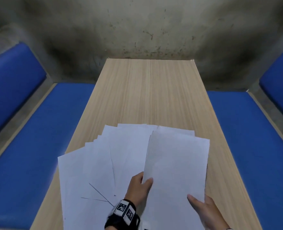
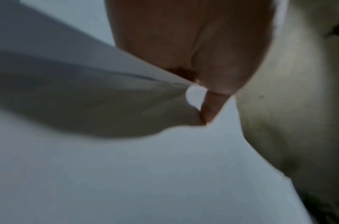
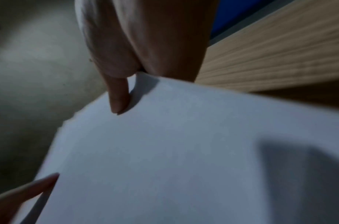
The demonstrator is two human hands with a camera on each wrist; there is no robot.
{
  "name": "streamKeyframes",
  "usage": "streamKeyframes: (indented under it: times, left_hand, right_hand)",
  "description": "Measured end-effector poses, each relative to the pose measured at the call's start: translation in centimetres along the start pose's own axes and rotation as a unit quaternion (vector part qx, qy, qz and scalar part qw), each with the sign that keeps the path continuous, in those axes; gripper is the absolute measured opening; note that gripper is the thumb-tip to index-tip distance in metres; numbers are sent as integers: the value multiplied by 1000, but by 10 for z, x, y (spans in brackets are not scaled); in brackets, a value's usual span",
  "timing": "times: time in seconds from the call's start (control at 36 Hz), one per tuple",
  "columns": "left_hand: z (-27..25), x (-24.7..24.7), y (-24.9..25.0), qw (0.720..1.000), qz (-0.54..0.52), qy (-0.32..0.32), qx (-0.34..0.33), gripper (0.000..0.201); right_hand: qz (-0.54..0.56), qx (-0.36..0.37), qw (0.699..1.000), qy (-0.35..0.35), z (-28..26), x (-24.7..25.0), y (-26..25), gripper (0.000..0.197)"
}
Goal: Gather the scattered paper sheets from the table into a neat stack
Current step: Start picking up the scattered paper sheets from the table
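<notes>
Several white paper sheets (image 1: pixel 94 165) lie fanned across the near end of the wooden table (image 1: pixel 150 90). A small bundle of sheets (image 1: pixel 175 165) is lifted above them at the right. My left hand (image 1: pixel 140 185) pinches the bundle's left edge, thumb on top. My right hand (image 1: pixel 202 206) holds its near right edge, thumb on top and fingers underneath. In the left wrist view the left hand (image 2: pixel 204 97) pinches paper (image 2: pixel 126 174) at a bent edge. In the right wrist view the right hand's thumb (image 3: pixel 118 98) lies on the white sheet (image 3: pixel 183 159).
Blue cushioned benches (image 1: pixel 37 146) (image 1: pixel 253 146) flank the table on both sides. A stained concrete wall (image 1: pixel 137 27) stands behind the far end. The far half of the tabletop shows bare wood.
</notes>
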State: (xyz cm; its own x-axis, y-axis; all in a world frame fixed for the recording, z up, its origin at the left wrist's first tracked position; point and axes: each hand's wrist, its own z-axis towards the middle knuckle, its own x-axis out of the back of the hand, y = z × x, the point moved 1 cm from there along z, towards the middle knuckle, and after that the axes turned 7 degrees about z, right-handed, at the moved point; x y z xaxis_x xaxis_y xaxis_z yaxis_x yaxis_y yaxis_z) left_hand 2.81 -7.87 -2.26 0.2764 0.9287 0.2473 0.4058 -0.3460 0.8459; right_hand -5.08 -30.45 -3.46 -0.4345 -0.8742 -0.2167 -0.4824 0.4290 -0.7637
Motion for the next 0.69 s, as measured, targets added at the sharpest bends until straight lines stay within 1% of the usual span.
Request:
streamKeyframes:
  times: [0.03,0.06,0.08,0.11,0.14,0.17,0.19,0.22,0.25,0.28,0.33,0.39,0.42,0.47,0.5,0.56,0.58,0.61,0.67,0.69]
  left_hand:
    - [5,3,-6,997,30,74,13,17]
    - [11,9,-14,985,73,151,29,17]
    - [15,17,-19,965,148,213,50,10]
    - [20,24,-25,940,222,250,72,15]
    - [26,32,-30,917,283,262,101,35]
    - [31,38,-34,904,311,261,131,57]
    - [35,43,-36,897,323,255,159,74]
    - [39,46,-36,896,322,252,175,87]
    - [42,48,-35,895,322,247,186,94]
    - [45,48,-35,894,327,241,189,96]
    - [49,48,-35,895,332,231,188,90]
    - [54,50,-39,905,313,226,179,71]
    - [55,51,-42,912,300,226,166,58]
    - [56,55,-46,924,268,244,120,21]
    - [55,59,-46,930,248,249,103,9]
    - [55,68,-45,931,232,268,89,28]
    - [54,74,-44,930,232,270,89,32]
    - [55,81,-44,929,242,268,83,31]
    - [56,96,-44,919,286,259,81,19]
    - [56,103,-44,912,309,255,84,17]
  right_hand:
    - [8,8,1000,-2,1,-3,1,98]
    - [3,19,1000,-1,-2,-7,0,96]
    - [-2,25,1000,6,-1,-6,3,87]
    - [-3,24,1000,13,-3,-7,2,67]
    - [3,25,1000,15,-4,-8,3,41]
    - [1,23,1000,20,-5,-8,3,21]
    - [-10,19,999,29,-3,-7,5,14]
    - [-24,16,999,38,-2,-5,8,14]
    - [-41,15,998,43,-1,-3,10,13]
    - [-56,15,997,49,-1,-3,12,13]
    - [-77,16,995,57,2,0,17,20]
    - [-77,14,995,68,3,0,21,22]
    - [-74,10,995,70,3,0,22,21]
    - [-63,6,995,75,2,-1,24,22]
    - [-61,5,995,76,1,-3,24,23]
    - [-58,3,996,74,0,-4,25,22]
    - [-56,1,996,74,-1,-4,25,22]
    - [-58,1,996,75,-1,-5,25,21]
    - [-66,1,995,80,-2,-6,25,18]
    - [-73,-1,994,82,-1,-5,26,17]
